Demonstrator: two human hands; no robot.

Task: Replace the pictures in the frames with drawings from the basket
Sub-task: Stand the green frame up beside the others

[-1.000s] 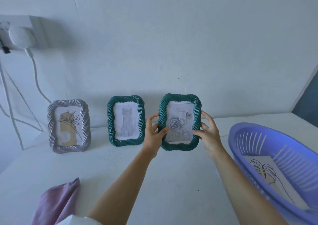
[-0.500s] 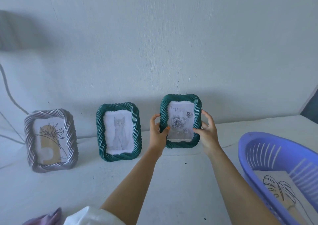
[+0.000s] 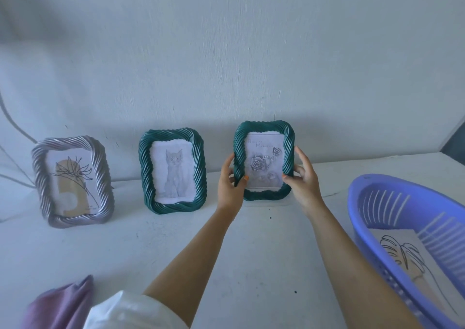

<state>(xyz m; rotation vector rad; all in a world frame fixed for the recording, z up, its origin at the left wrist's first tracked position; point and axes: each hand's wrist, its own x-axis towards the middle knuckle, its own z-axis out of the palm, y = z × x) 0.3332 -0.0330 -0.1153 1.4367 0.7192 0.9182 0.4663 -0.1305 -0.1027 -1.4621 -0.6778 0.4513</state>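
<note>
So that its rose picture can presumably be swapped, the dark-green twisted-rope picture frame [image 3: 264, 126] is held upright, gripped at each side edge by the curled left hand [image 3: 230, 185] and right hand [image 3: 303, 180], just left of the purple slotted plastic basket [image 3: 357, 202], in which a leaf line drawing [image 3: 402, 253] is laid ready.

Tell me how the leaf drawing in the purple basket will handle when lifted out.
The leaf drawing looks like thin paper, so it is probably very light and floppy, sagging if pinched at one edge. It lies flat in the basket, so its edge may be hard to catch.
</note>
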